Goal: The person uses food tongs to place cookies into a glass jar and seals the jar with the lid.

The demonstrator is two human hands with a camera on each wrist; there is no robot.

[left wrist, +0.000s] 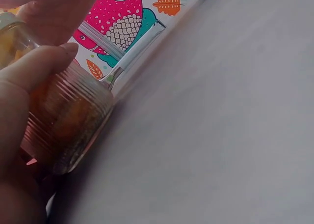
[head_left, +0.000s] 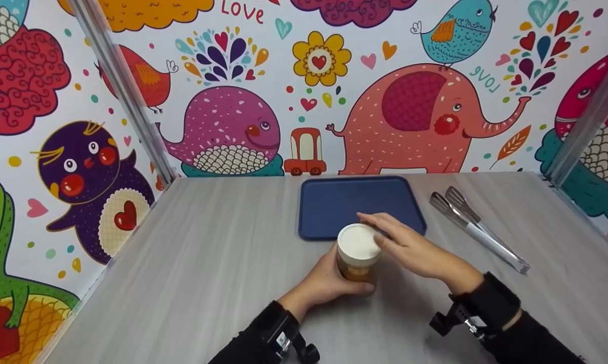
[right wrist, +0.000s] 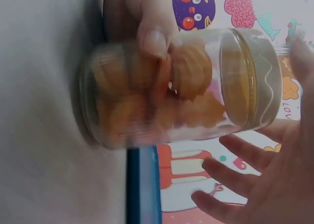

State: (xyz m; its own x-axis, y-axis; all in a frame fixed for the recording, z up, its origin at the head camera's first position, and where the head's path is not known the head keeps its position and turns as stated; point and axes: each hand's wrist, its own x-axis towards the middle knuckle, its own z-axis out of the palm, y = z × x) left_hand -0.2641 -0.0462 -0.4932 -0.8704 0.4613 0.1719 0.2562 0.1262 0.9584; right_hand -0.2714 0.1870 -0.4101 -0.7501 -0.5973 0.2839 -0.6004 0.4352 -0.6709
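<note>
A clear ribbed jar (right wrist: pixel 196 81) of golden swirled cookies stands upright in the head view, capped by a white lid (head_left: pixel 359 242). My left hand (head_left: pixel 329 277) grips the jar's lower body from the left, thumb across its near side. In the left wrist view the jar's ribbed base (left wrist: pixel 83 111) shows past that thumb. My right hand (head_left: pixel 410 246) is at the lid's right edge, fingers spread and fairly straight. From the right wrist, the fingers (right wrist: pixel 240 155) of this hand reach out beside the lid without curling round it.
Behind the jar lies a dark blue tray (head_left: pixel 354 205) on the pale wooden table (head_left: pixel 223 242). Metal tongs (head_left: pixel 478 230) rest to the right, beyond my right hand. Walls with cartoon animals (head_left: pixel 410 121) enclose the table at the back and sides.
</note>
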